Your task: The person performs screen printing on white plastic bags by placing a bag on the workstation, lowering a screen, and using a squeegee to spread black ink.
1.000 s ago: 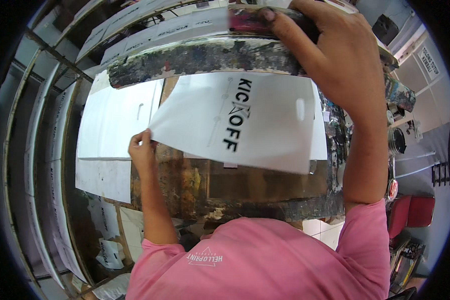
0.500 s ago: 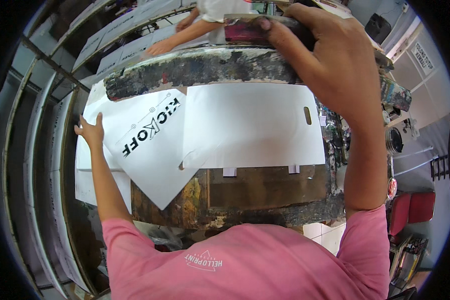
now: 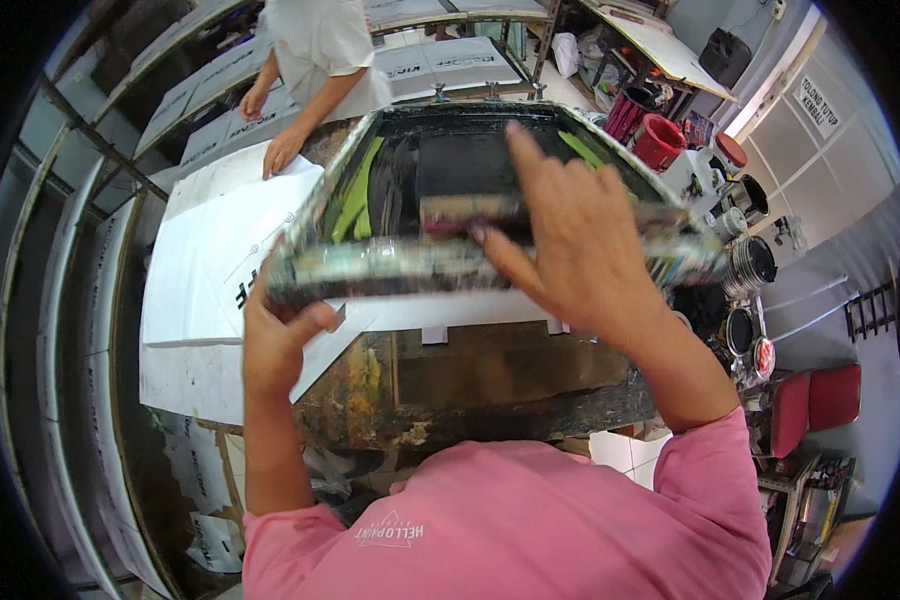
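A screen printing frame (image 3: 390,262), its wooden rim crusted with paint and its mesh dark with green tape strips, is tilted low over the table. My left hand (image 3: 278,335) grips the frame's near left corner. Held in my right hand (image 3: 585,235) is a squeegee (image 3: 448,212) with a wooden handle, just above the frame's near edge; the index finger stretches forward. Beneath the frame shows the near strip of a blank white bag (image 3: 470,308), mostly hidden. White bags with black print (image 3: 195,270) lie to the left, partly behind my left hand.
Across the table, a co-worker's hand (image 3: 286,150) rests near the stack. Paint cans and a red bucket (image 3: 658,142) crowd the right side. Drying racks (image 3: 100,300) with printed sheets line the left. A red chair (image 3: 832,398) stands at the right.
The frame has come down from its raised position over the blank bag. My left hand has moved from the printed bags to the frame's corner. My right hand came nearer with the squeegee.
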{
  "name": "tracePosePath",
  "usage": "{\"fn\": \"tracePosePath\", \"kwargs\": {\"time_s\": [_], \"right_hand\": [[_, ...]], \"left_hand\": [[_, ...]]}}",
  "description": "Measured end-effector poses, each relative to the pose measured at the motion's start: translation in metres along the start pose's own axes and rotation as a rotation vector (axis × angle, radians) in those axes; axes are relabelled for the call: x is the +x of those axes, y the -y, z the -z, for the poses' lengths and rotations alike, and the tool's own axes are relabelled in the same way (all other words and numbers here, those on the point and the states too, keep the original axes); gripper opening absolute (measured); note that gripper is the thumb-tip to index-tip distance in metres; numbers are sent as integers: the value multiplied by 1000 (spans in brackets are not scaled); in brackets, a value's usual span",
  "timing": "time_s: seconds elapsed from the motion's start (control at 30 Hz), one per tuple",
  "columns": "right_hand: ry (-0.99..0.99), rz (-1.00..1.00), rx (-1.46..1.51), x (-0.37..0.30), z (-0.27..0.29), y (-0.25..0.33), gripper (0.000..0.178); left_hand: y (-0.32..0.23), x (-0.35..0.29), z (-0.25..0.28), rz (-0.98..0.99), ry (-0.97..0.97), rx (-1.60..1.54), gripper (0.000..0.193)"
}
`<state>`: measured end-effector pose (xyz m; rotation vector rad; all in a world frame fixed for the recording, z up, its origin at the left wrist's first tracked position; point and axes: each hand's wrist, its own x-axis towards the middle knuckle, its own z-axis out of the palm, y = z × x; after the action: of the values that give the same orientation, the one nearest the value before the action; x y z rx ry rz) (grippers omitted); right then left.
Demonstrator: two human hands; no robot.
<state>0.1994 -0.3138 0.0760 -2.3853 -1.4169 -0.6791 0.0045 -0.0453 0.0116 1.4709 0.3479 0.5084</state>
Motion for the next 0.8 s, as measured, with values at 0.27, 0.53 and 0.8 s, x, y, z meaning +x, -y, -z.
{"fn": "tracePosePath", "kwargs": {"time_s": [0.27,0.53,0.8], "right_hand": [[556,134,388,-49,-98,-39,38],[271,53,194,63,-271,-139,38],[93,40,44,128,-360,-165,36]], "left_hand": [[125,-64,3,183,-56,260,104],[192,-84,16,-73,-125,889,122],[187,-81,11,62,-123,869,107]]}}
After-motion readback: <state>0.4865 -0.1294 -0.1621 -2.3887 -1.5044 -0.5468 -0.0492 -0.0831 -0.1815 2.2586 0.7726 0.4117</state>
